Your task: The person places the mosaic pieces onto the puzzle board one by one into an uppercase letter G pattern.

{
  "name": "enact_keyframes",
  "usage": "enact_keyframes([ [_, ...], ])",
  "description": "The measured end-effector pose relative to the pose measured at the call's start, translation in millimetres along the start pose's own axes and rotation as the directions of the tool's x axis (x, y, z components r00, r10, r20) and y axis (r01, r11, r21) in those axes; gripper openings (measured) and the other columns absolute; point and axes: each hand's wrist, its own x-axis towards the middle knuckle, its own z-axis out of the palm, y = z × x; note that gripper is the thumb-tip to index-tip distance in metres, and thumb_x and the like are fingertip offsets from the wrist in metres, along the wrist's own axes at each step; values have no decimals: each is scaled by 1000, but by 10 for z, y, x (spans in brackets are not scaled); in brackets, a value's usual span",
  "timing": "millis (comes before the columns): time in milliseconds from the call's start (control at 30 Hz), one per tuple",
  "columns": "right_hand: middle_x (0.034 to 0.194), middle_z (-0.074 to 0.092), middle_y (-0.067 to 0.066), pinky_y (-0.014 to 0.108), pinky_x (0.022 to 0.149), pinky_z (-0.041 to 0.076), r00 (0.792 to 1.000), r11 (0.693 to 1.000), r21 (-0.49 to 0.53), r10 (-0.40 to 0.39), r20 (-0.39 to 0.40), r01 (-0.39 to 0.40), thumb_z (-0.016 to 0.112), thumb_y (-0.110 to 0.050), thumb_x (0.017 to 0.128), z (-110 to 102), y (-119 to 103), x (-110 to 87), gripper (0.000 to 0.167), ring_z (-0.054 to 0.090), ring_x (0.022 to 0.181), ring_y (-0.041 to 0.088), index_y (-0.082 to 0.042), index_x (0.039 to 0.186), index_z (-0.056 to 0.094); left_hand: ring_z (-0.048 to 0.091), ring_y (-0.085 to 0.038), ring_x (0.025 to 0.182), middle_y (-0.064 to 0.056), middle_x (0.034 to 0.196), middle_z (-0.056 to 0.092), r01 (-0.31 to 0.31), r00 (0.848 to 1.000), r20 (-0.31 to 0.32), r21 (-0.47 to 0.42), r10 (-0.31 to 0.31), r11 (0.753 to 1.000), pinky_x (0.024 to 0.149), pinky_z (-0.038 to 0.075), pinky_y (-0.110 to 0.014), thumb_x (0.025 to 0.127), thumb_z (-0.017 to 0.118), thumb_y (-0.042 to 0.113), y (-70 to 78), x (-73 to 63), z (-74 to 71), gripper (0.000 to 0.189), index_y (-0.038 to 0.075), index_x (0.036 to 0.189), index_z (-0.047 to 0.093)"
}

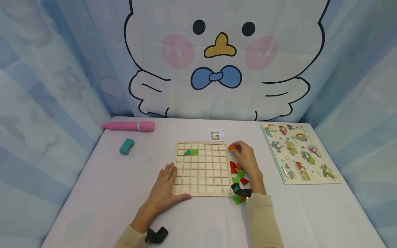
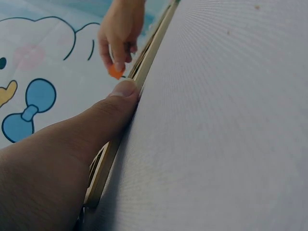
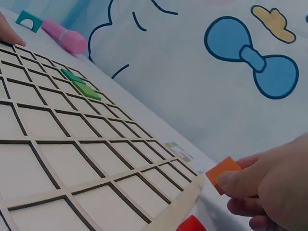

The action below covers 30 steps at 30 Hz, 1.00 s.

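Observation:
A wooden grid board (image 1: 201,172) lies on the table, with a green quarter-round piece (image 1: 187,152) and a green square tile (image 1: 194,152) in neighbouring cells of an upper row. My left hand (image 1: 164,186) rests flat at the board's left side, its thumb along the near edge. Just off the upper right corner, my right hand (image 1: 245,156) pinches an orange square tile (image 3: 223,175) between thumb and fingers. Loose red, green and orange pieces, among them a red piece (image 1: 233,167) and a green tile (image 1: 240,174), lie along the board's right side, partly under the right wrist.
A small pattern card (image 1: 216,135) lies behind the board. At the back left are a pink pen-shaped object (image 1: 128,126) and a teal arch block (image 1: 126,146). A picture puzzle board (image 1: 301,155) lies on the right. A printed curtain (image 1: 223,100) hangs behind the table.

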Motion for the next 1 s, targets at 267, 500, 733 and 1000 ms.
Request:
enact_keyframes([
  [267,110,68,16,42,89,57,992,992,29,-122,-18,122,66,-15,97,117,-102,-13,25,64,99,28,-2,119,65,18,-36,155,-23,165,23,-3,1000,-3,-4,3,1000,128,17,-51,73,73,72,-10,-1,15,120,-6,153,31],
  [500,108,69,14,42,86,57,987,987,-7,-163,-8,163,67,-18,97,223,-216,-10,26,65,96,27,-4,119,67,18,-36,156,-22,165,22,1,1000,0,-6,-1,1000,128,16,-51,72,74,72,-7,0,7,121,-6,153,31],
  [733,104,68,11,36,81,57,978,978,7,-208,7,208,65,-15,98,353,-309,-24,22,63,91,23,-4,117,68,19,-36,155,-22,165,23,4,1000,-2,-4,-4,1000,128,17,-51,72,74,71,10,-3,-6,120,-7,153,32],
  [1000,103,69,9,34,79,56,965,966,28,-257,49,256,64,-14,98,493,-402,-50,21,63,89,20,-5,117,68,18,-35,156,-21,165,22,10,1000,14,11,-10,1000,128,16,-50,74,72,73,8,0,-10,120,-6,154,30],
])
